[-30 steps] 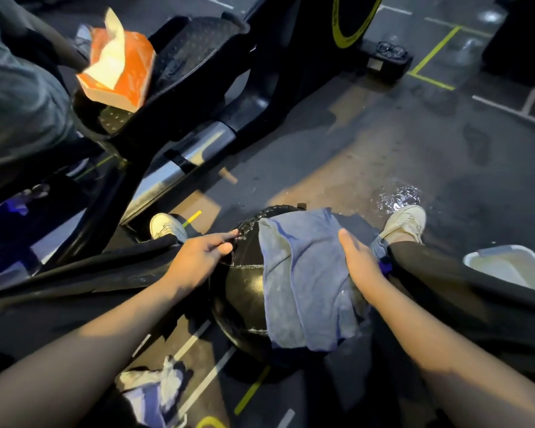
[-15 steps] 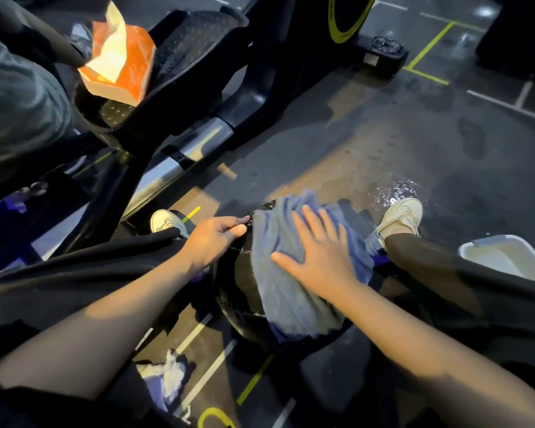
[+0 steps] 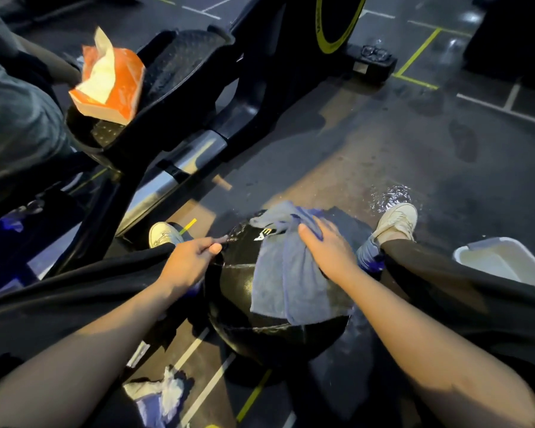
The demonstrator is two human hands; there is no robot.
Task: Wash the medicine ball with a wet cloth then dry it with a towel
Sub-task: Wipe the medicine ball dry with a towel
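Head view: right hand [image 3: 328, 251] presses blue cloth [image 3: 288, 282] flat on medicine ball [image 3: 232, 288]; left hand [image 3: 189, 257] grips its edge.

Both forearms are bare from the lower edge of the frame up to the wrists, with no sleeves, watch or bands showing. The left hand [image 3: 189, 261] and right hand [image 3: 331, 251] wear no gloves or rings that can be made out. The legs are covered in loose black trousers [image 3: 445, 273]. Each foot wears a pale cream lace-up sneaker [image 3: 396, 222], one at centre left [image 3: 162, 234], one at centre right. A blue-grey sock [image 3: 368, 253] shows above the right shoe.
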